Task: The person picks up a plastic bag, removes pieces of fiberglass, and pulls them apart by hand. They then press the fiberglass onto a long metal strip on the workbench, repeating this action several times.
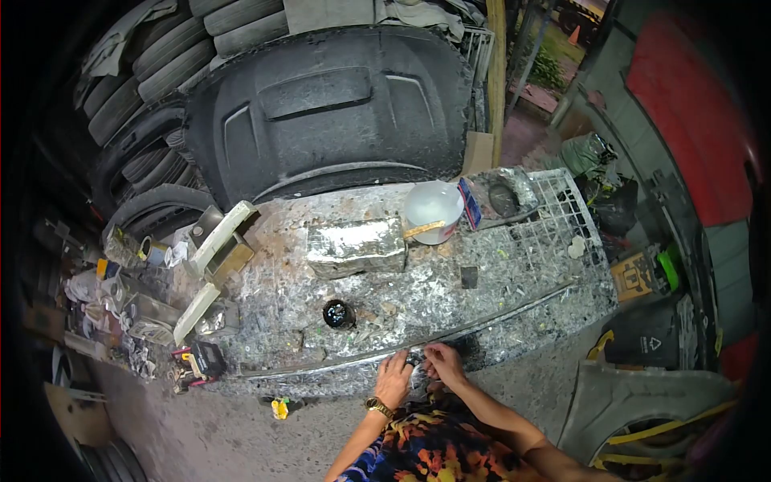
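We're looking down at both hands, close together at the near edge of the paint-spattered worktop (498, 277). Between them sits a small silvery-grey piece (417, 363), too small and too blurred for us to say what it is; it lies right at the worktop's front edge, against the long thin metal strip (482, 321) that runs along that edge. The left hand (393, 379), with a gold wristwatch (377, 407) on its wrist, has its fingers curled down onto the piece. The right hand (444, 363) has its fingertips pinched narrow on the same piece from the other side. We can't tell how firm either hold is. Both forearms are cut off by the bottom of the picture, along with a bright patterned shirt (438, 450).

Now the containers. Just beyond the hands stands a small round black pot (338, 313), open at the top, with something dark and glossy inside. Further back on the right is a white translucent plastic jug (431, 210); what it holds we cannot make out. Between the two lies a rectangular foil-wrapped block (356, 247). On the far right a white wire grid (566, 217) rests on the worktop. At the left end, white angled bars (217, 249) and a clutter of small tins blur together. Behind everything leans a large black car bonnet (333, 108), with stacked tyres (173, 56) partly lost in shadow.
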### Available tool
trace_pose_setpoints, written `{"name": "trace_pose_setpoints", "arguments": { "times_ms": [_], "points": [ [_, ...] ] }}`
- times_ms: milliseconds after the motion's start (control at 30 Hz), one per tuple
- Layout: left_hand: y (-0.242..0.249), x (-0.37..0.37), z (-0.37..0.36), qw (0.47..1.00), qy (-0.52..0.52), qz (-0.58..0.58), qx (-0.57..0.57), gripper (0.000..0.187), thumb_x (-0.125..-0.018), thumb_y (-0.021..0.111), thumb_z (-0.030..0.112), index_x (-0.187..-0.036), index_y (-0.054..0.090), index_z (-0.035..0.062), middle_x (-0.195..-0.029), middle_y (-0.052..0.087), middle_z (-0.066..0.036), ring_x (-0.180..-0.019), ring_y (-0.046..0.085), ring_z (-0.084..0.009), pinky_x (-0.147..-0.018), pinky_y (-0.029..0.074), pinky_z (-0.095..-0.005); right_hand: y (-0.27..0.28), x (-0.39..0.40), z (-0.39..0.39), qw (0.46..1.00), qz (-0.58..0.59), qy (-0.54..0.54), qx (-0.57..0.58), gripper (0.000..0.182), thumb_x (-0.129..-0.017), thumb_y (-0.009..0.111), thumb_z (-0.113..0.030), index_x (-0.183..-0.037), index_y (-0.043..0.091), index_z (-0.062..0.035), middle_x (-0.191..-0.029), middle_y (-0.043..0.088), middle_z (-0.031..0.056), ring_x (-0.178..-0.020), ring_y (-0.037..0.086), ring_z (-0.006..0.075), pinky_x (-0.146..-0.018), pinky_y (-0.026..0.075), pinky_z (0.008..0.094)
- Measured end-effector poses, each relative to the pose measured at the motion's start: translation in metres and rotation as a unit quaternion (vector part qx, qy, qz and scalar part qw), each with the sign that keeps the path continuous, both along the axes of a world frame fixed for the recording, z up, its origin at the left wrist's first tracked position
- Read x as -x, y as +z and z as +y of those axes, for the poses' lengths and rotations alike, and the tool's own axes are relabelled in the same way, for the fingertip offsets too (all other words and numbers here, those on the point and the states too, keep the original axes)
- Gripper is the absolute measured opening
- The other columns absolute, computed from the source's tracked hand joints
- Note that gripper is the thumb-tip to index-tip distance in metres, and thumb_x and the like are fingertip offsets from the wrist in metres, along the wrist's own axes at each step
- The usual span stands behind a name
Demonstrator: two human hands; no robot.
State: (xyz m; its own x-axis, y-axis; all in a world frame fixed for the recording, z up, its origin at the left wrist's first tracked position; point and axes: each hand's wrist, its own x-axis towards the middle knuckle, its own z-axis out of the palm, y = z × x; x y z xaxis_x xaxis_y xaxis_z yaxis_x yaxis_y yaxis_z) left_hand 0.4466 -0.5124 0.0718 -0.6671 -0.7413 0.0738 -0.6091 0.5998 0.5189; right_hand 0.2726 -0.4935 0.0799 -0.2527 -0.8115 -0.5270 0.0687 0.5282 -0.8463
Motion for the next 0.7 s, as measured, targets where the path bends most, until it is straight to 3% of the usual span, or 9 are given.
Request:
{"name": "trace_pose_setpoints", "arguments": {
  "times_ms": [33, 100, 133, 167, 233, 267, 367, 467, 700],
  "points": [
    [0.003, 0.003, 0.000, 1.000, 0.006, -0.009, -0.010, 0.026, -0.073, 0.056, 0.004, -0.099, 0.054, 0.0036, -0.133, 0.045, -0.019, -0.125, 0.042, -0.0324, -0.102, 0.030, -0.0482, -0.006, 0.002, 0.009, 1.000, 0.000, 0.002, 0.000, 0.024, -0.091, 0.059, -0.021, -0.103, 0.061, -0.0009, -0.066, 0.061, 0.0025, -0.047, 0.055, 0.0102, -0.041, 0.043, 0.0223],
    [0.000, 0.006, 0.001, 1.000, 0.020, -0.013, -0.008, 0.027, -0.074, 0.057, 0.005, -0.101, 0.055, 0.0039, -0.132, 0.045, -0.019, -0.123, 0.043, -0.0322, -0.101, 0.030, -0.0485, 0.006, -0.001, 0.020, 0.965, 0.194, 0.118, 0.134, 0.027, -0.091, 0.057, -0.018, -0.114, 0.059, -0.0040, -0.066, 0.061, 0.0051, -0.050, 0.057, 0.0120, -0.043, 0.046, 0.0256],
    [-0.001, 0.008, 0.002, 0.999, 0.029, -0.018, -0.005, 0.028, -0.074, 0.057, 0.005, -0.102, 0.055, 0.0041, -0.131, 0.046, -0.019, -0.122, 0.044, -0.0321, -0.099, 0.030, -0.0488, 0.013, 0.002, 0.025, 0.925, 0.294, 0.210, 0.114, 0.035, -0.089, 0.053, -0.013, -0.124, 0.053, -0.0092, -0.074, 0.064, 0.0124, -0.057, 0.062, 0.0214, -0.051, 0.050, 0.0336],
    [0.003, 0.010, 0.001, 0.999, 0.027, -0.017, -0.004, 0.028, -0.074, 0.057, 0.005, -0.102, 0.055, 0.0041, -0.131, 0.046, -0.019, -0.122, 0.044, -0.0321, -0.099, 0.030, -0.0488, 0.018, 0.001, 0.020, 0.926, 0.295, 0.208, 0.114, 0.035, -0.089, 0.053, -0.013, -0.124, 0.053, -0.0092, -0.074, 0.064, 0.0124, -0.057, 0.062, 0.0214, -0.051, 0.050, 0.0336],
    [0.012, 0.012, -0.001, 0.999, 0.028, -0.022, 0.000, 0.029, -0.075, 0.056, 0.008, -0.104, 0.057, 0.0045, -0.130, 0.047, -0.018, -0.119, 0.045, -0.0311, -0.096, 0.031, -0.0486, 0.022, -0.002, 0.014, 0.873, 0.366, 0.298, 0.124, 0.043, -0.086, 0.052, -0.009, -0.129, 0.049, -0.0124, -0.085, 0.065, 0.0182, -0.070, 0.064, 0.0320, -0.062, 0.051, 0.0412],
    [0.011, 0.013, -0.001, 0.999, 0.025, -0.024, 0.000, 0.029, -0.075, 0.056, 0.008, -0.104, 0.057, 0.0045, -0.130, 0.047, -0.018, -0.119, 0.045, -0.0311, -0.096, 0.031, -0.0486, 0.008, -0.002, 0.012, 0.879, 0.345, 0.285, 0.165, 0.049, -0.084, 0.051, -0.008, -0.133, 0.045, -0.0152, -0.090, 0.065, 0.0211, -0.080, 0.062, 0.0401, -0.068, 0.050, 0.0475],
    [0.006, 0.015, -0.004, 0.999, 0.024, -0.030, -0.004, 0.032, -0.073, 0.059, 0.008, -0.104, 0.058, 0.0051, -0.129, 0.048, -0.018, -0.116, 0.046, -0.0311, -0.094, 0.032, -0.0476, -0.009, -0.002, 0.005, 0.849, 0.408, 0.320, 0.101, 0.051, -0.083, 0.051, -0.008, -0.132, 0.044, -0.0171, -0.086, 0.065, 0.0226, -0.080, 0.062, 0.0414, -0.069, 0.049, 0.0493],
    [0.005, 0.015, -0.007, 0.999, 0.021, -0.042, -0.024, 0.035, -0.069, 0.062, 0.008, -0.104, 0.060, 0.0059, -0.127, 0.048, -0.017, -0.113, 0.046, -0.0312, -0.091, 0.033, -0.0481, -0.014, 0.005, -0.001, 0.843, 0.397, 0.359, 0.057, 0.051, -0.082, 0.051, -0.007, -0.132, 0.044, -0.0173, -0.086, 0.064, 0.0246, -0.079, 0.061, 0.0428, -0.070, 0.049, 0.0503],
    [0.002, 0.017, -0.007, 0.995, 0.039, -0.055, -0.078, 0.040, -0.065, 0.065, 0.007, -0.105, 0.059, 0.0064, -0.128, 0.047, -0.016, -0.115, 0.045, -0.0312, -0.091, 0.032, -0.0509, 0.000, 0.006, -0.007, 0.870, 0.332, 0.365, -0.024, 0.051, -0.082, 0.050, -0.008, -0.132, 0.043, -0.0185, -0.078, 0.063, 0.0234, -0.076, 0.062, 0.0401, -0.068, 0.050, 0.0491]
  ]
}}
